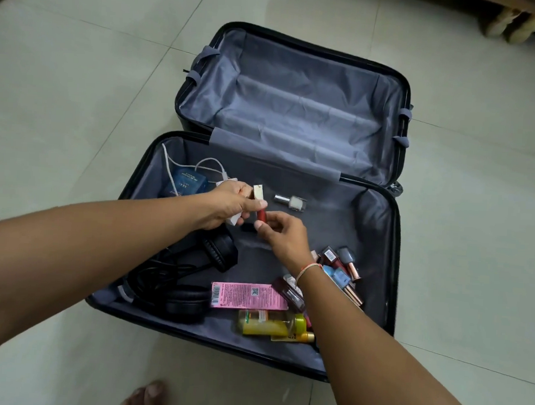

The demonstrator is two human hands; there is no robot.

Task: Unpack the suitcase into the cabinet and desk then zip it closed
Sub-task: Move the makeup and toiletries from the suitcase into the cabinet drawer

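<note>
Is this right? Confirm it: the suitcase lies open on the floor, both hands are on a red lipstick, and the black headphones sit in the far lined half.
Wrong on one count. The head view shows the black headphones in the near half, beside the cosmetics; the far lined half holds nothing visible. The suitcase lies open, and left hand and right hand hold the red lipstick.

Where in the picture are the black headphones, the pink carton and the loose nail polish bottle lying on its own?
black headphones (217,252), head view, on the upper ear cup.
pink carton (248,296), head view, on its printed face.
nail polish bottle (296,203), head view, on its glass body.
</note>
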